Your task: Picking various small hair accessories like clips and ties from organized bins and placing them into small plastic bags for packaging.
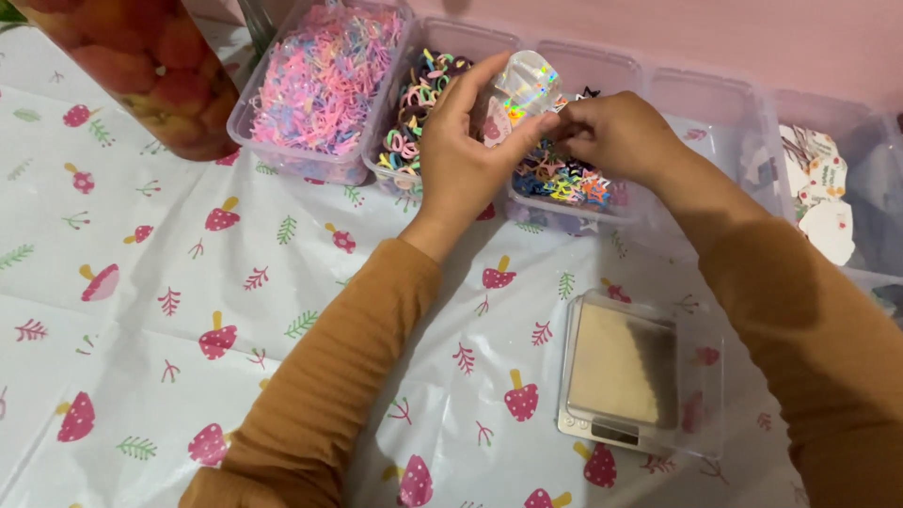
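My left hand (463,150) holds a small shiny holographic pouch (523,87) upright above the clear bins. My right hand (616,136) pinches at the pouch's lower right edge, fingers closed against it. Both hands hover over a clear bin of multicoloured small clips (564,183). To its left stand a bin of mixed pastel elastic bands (414,118) and a bin of pink and blue tiny bands (320,80). Both my sleeves are brown-orange.
A small silver pocket scale (621,372) under a clear lid lies on the mushroom-print tablecloth (169,301) at the right. A large jar with red contents (141,66) stands at the back left. Further clear bins with printed paper tags (823,198) sit at the right.
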